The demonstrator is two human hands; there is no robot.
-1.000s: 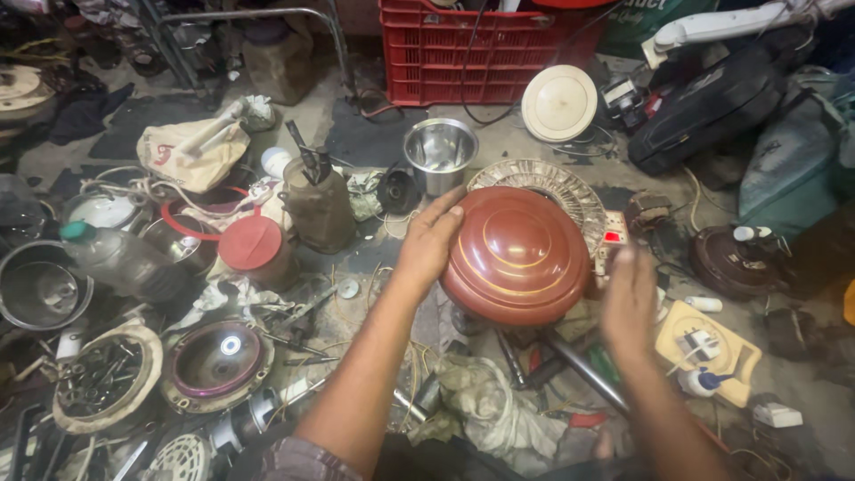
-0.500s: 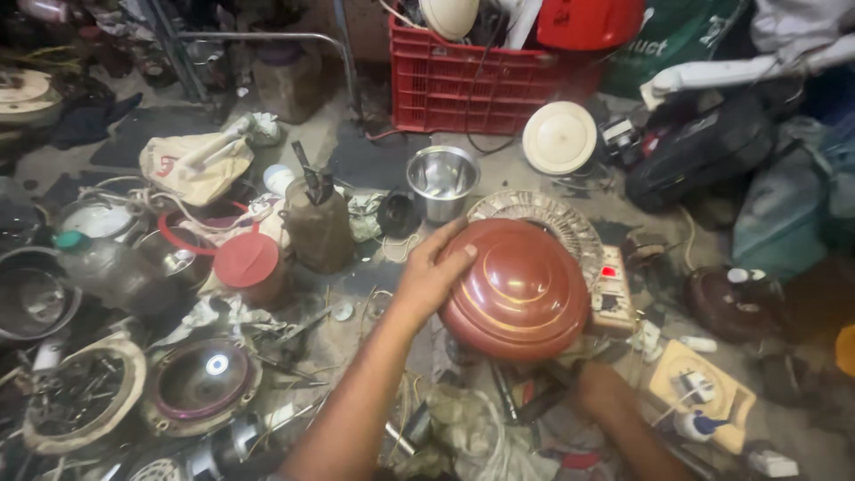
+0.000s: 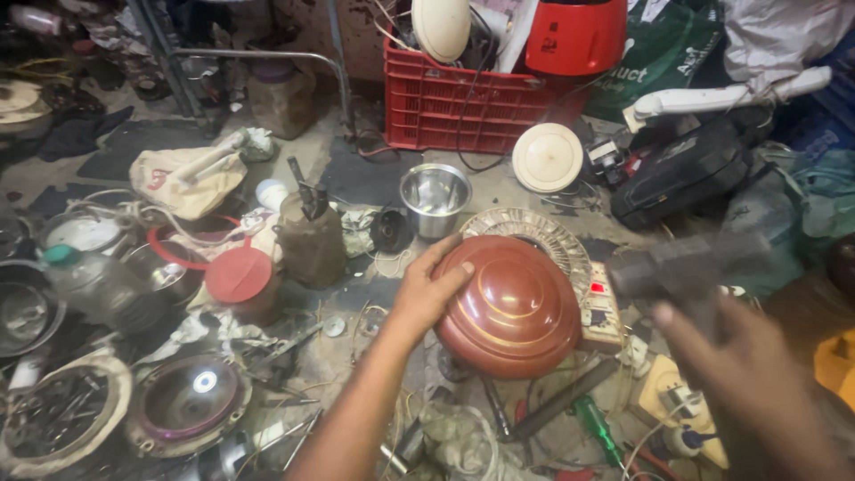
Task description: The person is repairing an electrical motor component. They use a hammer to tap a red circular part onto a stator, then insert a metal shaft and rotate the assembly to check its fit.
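Observation:
My left hand [image 3: 426,289] rests against the left side of a reddish-brown dome-shaped metal cover [image 3: 512,307] that sits on the cluttered floor. Partly under the cover's far edge lies a round wire grille [image 3: 534,233]. My right hand [image 3: 744,365], blurred by motion, is raised at the right and grips a dark hammer-like tool [image 3: 681,267] held above and to the right of the cover. Beside the cover on the right is a white power strip with a red light [image 3: 598,303].
A steel cup [image 3: 435,198] stands behind the cover, a red crate [image 3: 472,102] beyond it. A brown jar with tools [image 3: 310,239], a red-lidded jar [image 3: 240,281] and round metal parts [image 3: 187,401] crowd the left. Screwdrivers [image 3: 592,428] and wires lie in front.
My right hand left the cover's right side, dropped low, and now comes up holding a dark tool. My left hand stayed on the cover. The camera view tilted upward slightly.

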